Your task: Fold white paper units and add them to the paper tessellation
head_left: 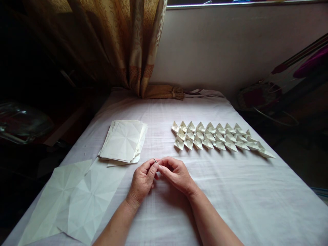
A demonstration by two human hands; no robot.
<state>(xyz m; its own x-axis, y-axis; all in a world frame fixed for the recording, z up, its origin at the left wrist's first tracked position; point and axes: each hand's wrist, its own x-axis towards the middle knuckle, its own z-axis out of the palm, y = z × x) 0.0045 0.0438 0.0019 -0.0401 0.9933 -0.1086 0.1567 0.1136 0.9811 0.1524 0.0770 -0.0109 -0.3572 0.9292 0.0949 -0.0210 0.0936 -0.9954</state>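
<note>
Near the middle of the table, my left hand [143,177] and my right hand [176,174] meet with their fingertips together. Both are closed in a pinch on a small folded paper [155,162], of which only a thin pointed edge shows; my fingers hide the rest. Beyond my right hand stand rows of folded paper boats [210,136], pale and pointed, set close together. A stack of creased paper sheets [125,140] lies beyond my left hand. Closer to me on the left, larger creased sheets [89,198] overlap one another.
A white cloth [230,201] covers the table. Gold curtains [135,44] hang at the far left, their ends resting at the table's back edge. A pale wall [220,51] rises behind. Dark, hard-to-make-out objects flank the table.
</note>
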